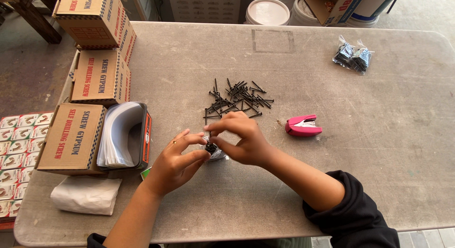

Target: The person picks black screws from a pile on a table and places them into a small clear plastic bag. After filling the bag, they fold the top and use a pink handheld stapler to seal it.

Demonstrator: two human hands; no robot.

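Both the left hand (175,162) and right hand (239,139) pinch a small clear bag (213,151) bunched around black screws, fingertips clamped on it.

bare table (388,134) right, screws (237,99) ahead, boxes (90,101) left

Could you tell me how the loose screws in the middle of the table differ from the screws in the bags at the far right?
The loose screws lie scattered in an open pile on the bare table; the bagged screws are bunched tight inside two small clear bags. The loose screws sit just beyond both hands, the left hand and the right hand, while the bagged screws lie far off. Both are dark, slim screws.
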